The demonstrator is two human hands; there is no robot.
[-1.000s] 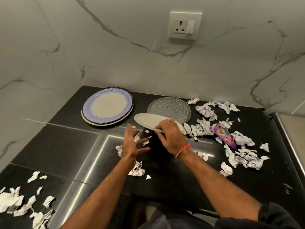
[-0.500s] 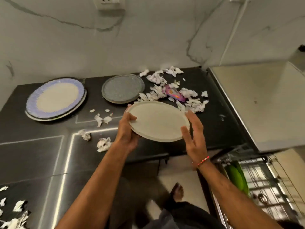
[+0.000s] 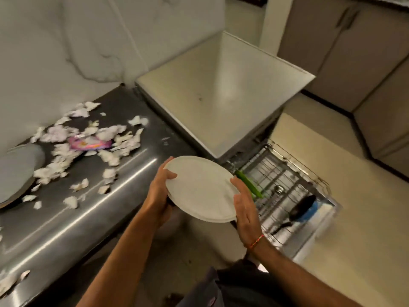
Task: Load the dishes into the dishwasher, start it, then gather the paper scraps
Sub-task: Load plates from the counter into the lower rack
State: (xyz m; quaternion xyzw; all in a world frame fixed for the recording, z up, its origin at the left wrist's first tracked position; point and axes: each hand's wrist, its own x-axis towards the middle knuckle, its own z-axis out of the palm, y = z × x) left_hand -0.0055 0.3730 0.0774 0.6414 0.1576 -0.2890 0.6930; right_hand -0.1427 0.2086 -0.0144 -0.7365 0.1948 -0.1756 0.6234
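On the far left, a grey plate [image 3: 18,171] lies on the dark counter [image 3: 73,220], with paper scraps [image 3: 93,140] strewn to its right around a pink wrapper [image 3: 89,144]. Near the middle, the white plate [image 3: 199,188] is off the counter, carried in the air just past its near edge and tilted a little. The left hand [image 3: 159,196] grips its left rim, thumb curled over the top and fingers underneath. The right hand [image 3: 243,207] presses its right rim with the fingers straight and close together, not curled round it.

The coming move turns on one thing: the pulled-out dishwasher rack [image 3: 287,191] lies to the right and lower than the plate, just beyond the right hand, below the dishwasher top [image 3: 221,103]. So the right hand is nearer. The plate probably has to be tipped on edge to slot between the rack wires, beside the green item [image 3: 249,183] standing there; a dark utensil [image 3: 298,210] lies farther right.
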